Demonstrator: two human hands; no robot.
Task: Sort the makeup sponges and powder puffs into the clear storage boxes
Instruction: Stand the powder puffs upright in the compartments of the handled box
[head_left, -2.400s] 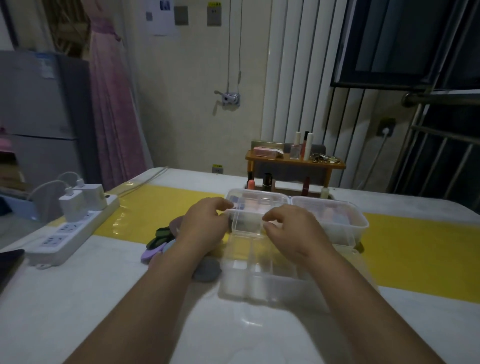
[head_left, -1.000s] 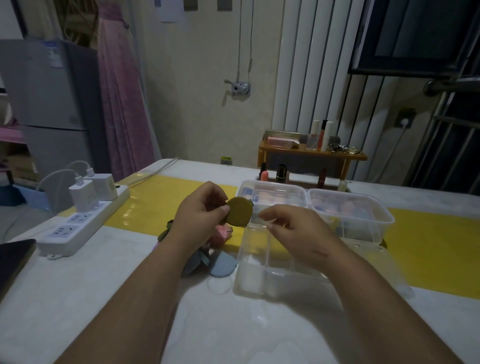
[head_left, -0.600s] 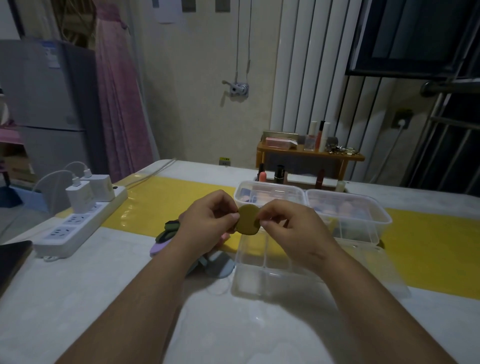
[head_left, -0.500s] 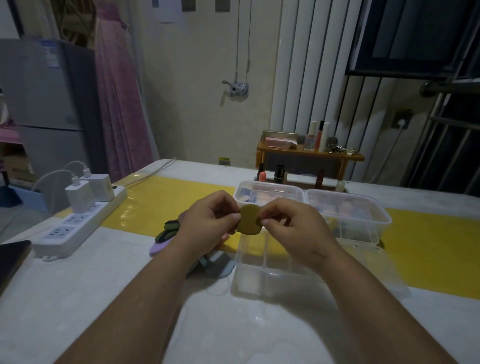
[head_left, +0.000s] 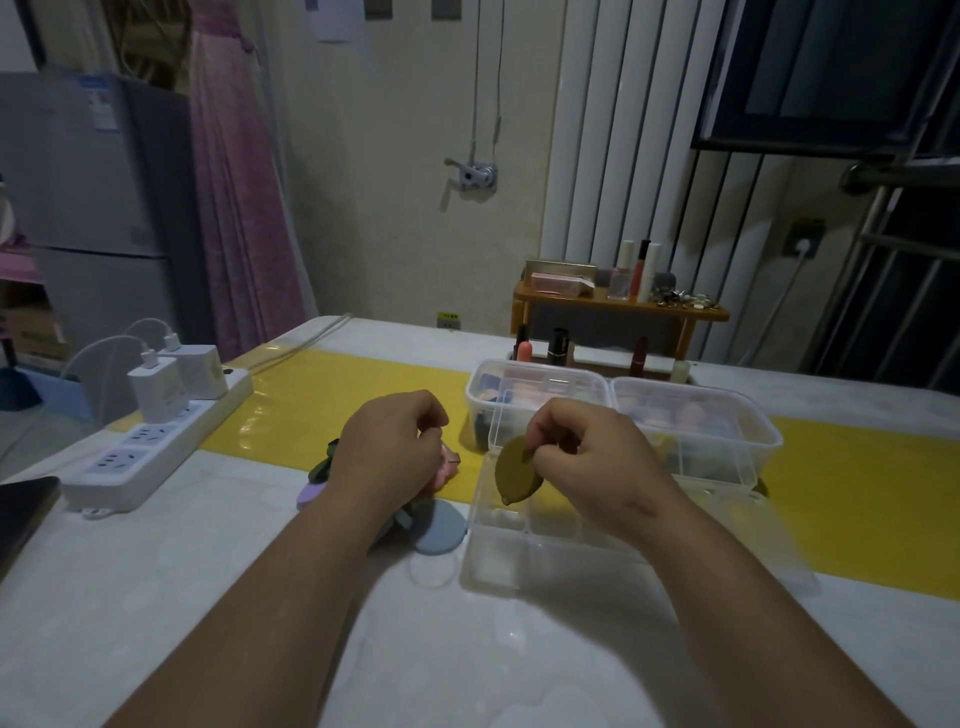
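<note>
Pinching olive powder puff (head_left: 514, 475) in right hand (head_left: 592, 467) over clear box (head_left: 496, 551), curling left hand (head_left: 389, 449) above puff pile (head_left: 439, 530) — grip unclear.

nothing legible from here: the fridge sticker (head_left: 100, 110) far left and the wall paper (head_left: 333, 20) are too blurred.

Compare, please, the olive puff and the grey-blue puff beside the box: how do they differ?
The olive puff is pinched by the right hand and hangs on edge over the divided clear box; the grey-blue puff lies flat on the table beside that box, unheld. Their colours differ too. Both are flat round discs.
</note>
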